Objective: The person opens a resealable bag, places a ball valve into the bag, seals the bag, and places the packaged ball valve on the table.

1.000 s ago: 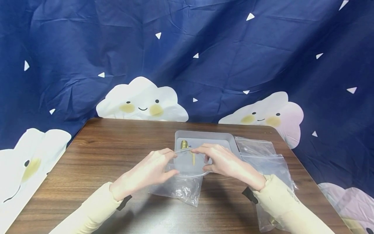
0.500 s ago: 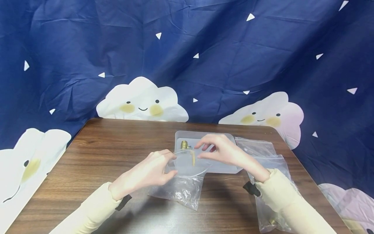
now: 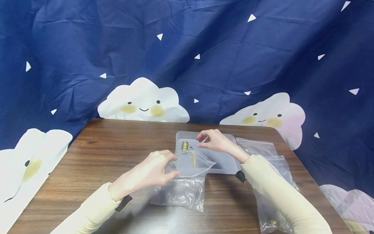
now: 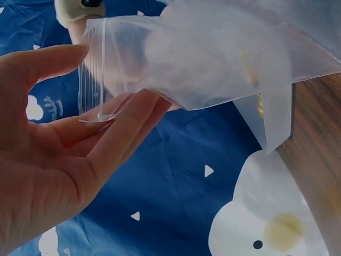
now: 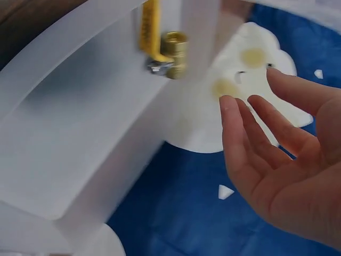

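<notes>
A clear zip bag [image 3: 187, 191] hangs from my left hand [image 3: 149, 174], its mouth spread wide. In the left wrist view, my thumb and fingers hold opposite edges of the zip bag [image 4: 160, 64] near its seal. A brass ball valve [image 3: 185, 145] with a yellow lever handle [image 5: 150, 26] lies in the pale plastic tray [image 3: 225, 167]. The handle shows partly through the bag in the head view. Over the tray is my right hand [image 3: 214, 141], holding nothing. Its fingers [image 5: 234, 128] are bent loosely and apart from the valve.
More clear zip bags [image 3: 258, 146] lie right of the tray. A brass piece [image 3: 273, 222] shows inside the one nearest the front. The brown wooden table [image 3: 125, 136] meets a blue cloud-printed curtain [image 3: 204, 65] behind it.
My right hand has let go of the bag's edge and moved away over the tray towards the back. The left hand keeps its hold on the bag, nearly still.
</notes>
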### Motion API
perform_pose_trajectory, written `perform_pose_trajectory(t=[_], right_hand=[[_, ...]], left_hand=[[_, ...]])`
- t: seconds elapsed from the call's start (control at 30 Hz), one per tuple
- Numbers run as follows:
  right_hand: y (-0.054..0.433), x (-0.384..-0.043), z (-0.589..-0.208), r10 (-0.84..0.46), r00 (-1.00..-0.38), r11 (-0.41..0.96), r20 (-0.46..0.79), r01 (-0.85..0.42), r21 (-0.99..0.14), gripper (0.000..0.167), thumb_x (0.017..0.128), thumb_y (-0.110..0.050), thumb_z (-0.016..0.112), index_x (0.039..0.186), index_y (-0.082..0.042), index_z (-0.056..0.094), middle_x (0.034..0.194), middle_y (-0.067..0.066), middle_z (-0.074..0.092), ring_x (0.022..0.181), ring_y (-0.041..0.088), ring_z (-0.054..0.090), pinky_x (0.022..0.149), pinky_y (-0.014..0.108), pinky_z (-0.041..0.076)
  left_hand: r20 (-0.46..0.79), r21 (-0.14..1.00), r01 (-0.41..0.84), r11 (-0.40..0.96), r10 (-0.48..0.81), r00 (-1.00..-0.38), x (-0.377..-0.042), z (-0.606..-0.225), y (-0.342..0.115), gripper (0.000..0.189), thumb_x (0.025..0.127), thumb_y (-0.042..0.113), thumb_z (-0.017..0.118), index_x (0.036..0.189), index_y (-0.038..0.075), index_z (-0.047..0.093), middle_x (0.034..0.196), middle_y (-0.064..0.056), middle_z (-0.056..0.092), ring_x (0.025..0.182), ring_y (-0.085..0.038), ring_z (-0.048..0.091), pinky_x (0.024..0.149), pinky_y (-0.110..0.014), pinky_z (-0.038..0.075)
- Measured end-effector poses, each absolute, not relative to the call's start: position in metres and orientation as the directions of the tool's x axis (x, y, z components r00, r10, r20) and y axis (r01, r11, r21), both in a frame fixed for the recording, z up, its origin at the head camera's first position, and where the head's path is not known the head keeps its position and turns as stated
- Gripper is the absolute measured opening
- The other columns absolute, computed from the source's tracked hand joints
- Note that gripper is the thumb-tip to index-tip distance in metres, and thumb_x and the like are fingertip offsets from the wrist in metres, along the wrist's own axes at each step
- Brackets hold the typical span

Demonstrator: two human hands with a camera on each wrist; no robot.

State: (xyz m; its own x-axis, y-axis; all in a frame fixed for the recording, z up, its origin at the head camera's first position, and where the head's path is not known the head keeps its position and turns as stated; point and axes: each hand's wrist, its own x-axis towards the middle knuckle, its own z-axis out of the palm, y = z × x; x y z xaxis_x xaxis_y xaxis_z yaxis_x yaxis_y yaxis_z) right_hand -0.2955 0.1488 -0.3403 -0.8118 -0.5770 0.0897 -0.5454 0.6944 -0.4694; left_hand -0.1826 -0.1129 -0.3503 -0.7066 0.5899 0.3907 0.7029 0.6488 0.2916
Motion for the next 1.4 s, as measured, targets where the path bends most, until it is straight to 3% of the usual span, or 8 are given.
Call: perform_pose_trajectory(t=[0.13, 0.47, 0.9, 1.0, 1.2, 1.4], right_hand=[[0.145, -0.310, -0.351, -0.558, -0.830, 0.741, 0.003, -0.500, -0.448, 0.026, 0.084, -0.017, 0.075, 0.105, -0.002, 0.071, 0.097, 0.012, 0.075, 0.089, 0.023, 0.073, 0.082, 0.032, 0.059], [0.132, -0.337, -0.376, -0.411, -0.868, 0.833, -0.279, -0.233, -0.502, 0.031, 0.083, -0.015, 0.077, 0.108, 0.001, 0.067, 0.097, 0.013, 0.076, 0.077, 0.023, 0.074, 0.068, 0.033, 0.063], [0.109, -0.349, -0.395, -0.328, -0.873, 0.871, -0.362, -0.130, -0.474, 0.026, 0.077, -0.014, 0.082, 0.093, -0.002, 0.065, 0.073, 0.012, 0.072, 0.059, 0.013, 0.068, 0.060, 0.029, 0.062], [0.105, -0.350, -0.397, -0.314, -0.878, 0.870, -0.363, -0.112, -0.481, 0.026, 0.076, -0.010, 0.082, 0.094, 0.000, 0.065, 0.074, 0.009, 0.069, 0.059, 0.012, 0.068, 0.061, 0.028, 0.062], [0.101, -0.356, -0.399, -0.321, -0.867, 0.854, -0.381, -0.092, -0.511, 0.021, 0.072, 0.002, 0.074, 0.091, 0.003, 0.066, 0.082, 0.012, 0.069, 0.058, 0.015, 0.069, 0.062, 0.028, 0.063], [0.099, -0.366, -0.399, -0.370, -0.844, 0.871, -0.389, -0.169, -0.461, 0.006, 0.072, -0.001, 0.065, 0.077, -0.001, 0.068, 0.068, 0.007, 0.069, 0.051, 0.009, 0.064, 0.057, 0.024, 0.061]], left_hand=[[0.389, 0.291, 0.713, 0.638, 0.601, -0.698, -0.182, -0.354, -0.112, 0.031, 0.083, 0.027, 0.075, 0.103, 0.004, 0.071, 0.098, -0.005, 0.073, 0.086, -0.015, 0.069, 0.078, -0.033, 0.058], [0.372, 0.316, 0.716, 0.623, 0.613, -0.697, -0.180, -0.361, -0.111, 0.030, 0.084, 0.025, 0.075, 0.103, 0.003, 0.070, 0.098, -0.005, 0.072, 0.082, -0.015, 0.068, 0.073, -0.029, 0.057], [0.373, 0.312, 0.712, 0.629, 0.608, -0.700, -0.179, -0.361, -0.114, 0.030, 0.083, 0.025, 0.076, 0.103, 0.004, 0.070, 0.097, -0.004, 0.072, 0.081, -0.013, 0.067, 0.071, -0.026, 0.057], [0.370, 0.320, 0.709, 0.629, 0.606, -0.704, -0.179, -0.360, -0.115, 0.029, 0.082, 0.024, 0.077, 0.102, 0.004, 0.070, 0.096, -0.003, 0.072, 0.080, -0.012, 0.067, 0.071, -0.025, 0.056], [0.368, 0.330, 0.702, 0.631, 0.599, -0.711, -0.179, -0.360, -0.118, 0.030, 0.082, 0.024, 0.077, 0.102, 0.004, 0.070, 0.096, -0.005, 0.073, 0.080, -0.012, 0.067, 0.070, -0.024, 0.056], [0.380, 0.317, 0.707, 0.632, 0.598, -0.706, -0.181, -0.360, -0.121, 0.029, 0.081, 0.024, 0.077, 0.102, 0.004, 0.070, 0.096, -0.005, 0.073, 0.080, -0.012, 0.067, 0.071, -0.024, 0.056]])
